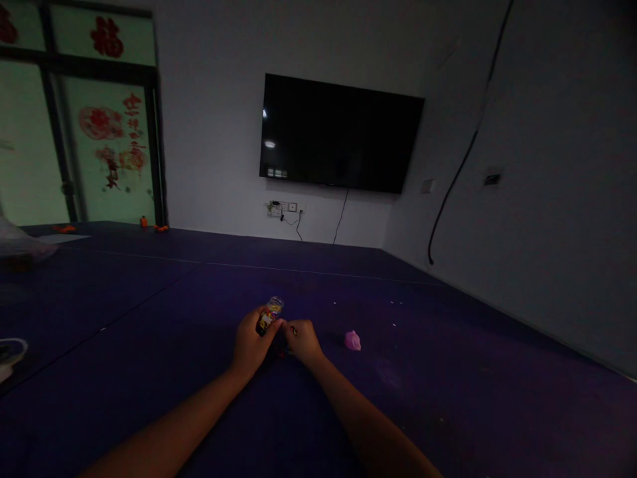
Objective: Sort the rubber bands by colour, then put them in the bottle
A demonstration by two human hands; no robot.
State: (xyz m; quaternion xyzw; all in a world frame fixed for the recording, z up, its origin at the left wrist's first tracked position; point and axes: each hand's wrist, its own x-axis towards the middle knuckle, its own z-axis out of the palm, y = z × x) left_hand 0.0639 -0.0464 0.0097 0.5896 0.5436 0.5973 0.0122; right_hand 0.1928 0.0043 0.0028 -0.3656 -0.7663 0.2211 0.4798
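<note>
In the middle of the head view, my left hand (250, 342) is wrapped round a small clear jar (271, 313) with a colourful label. The jar leans, its clear rounded end pointing up and away. Right beside it, my right hand (302, 338) is closed, its curled fingers near the left thumb. Whatever those fingers hold, if anything, is too dark and small to name. Some small dark and reddish bits show faintly below the hands. To the right, a pink rounded piece (353, 340) with small points, like an animal's head, lies on the purple-blue surface (398, 411).
Scattered white specks (393, 303) lie on the surface beyond the pink piece. At the left edge are a white-rimmed container (14, 348) and a clear plastic bag (22, 245). Small orange items (144, 222) stand by the glass door (109, 153). A television (341, 133) hangs on the wall.
</note>
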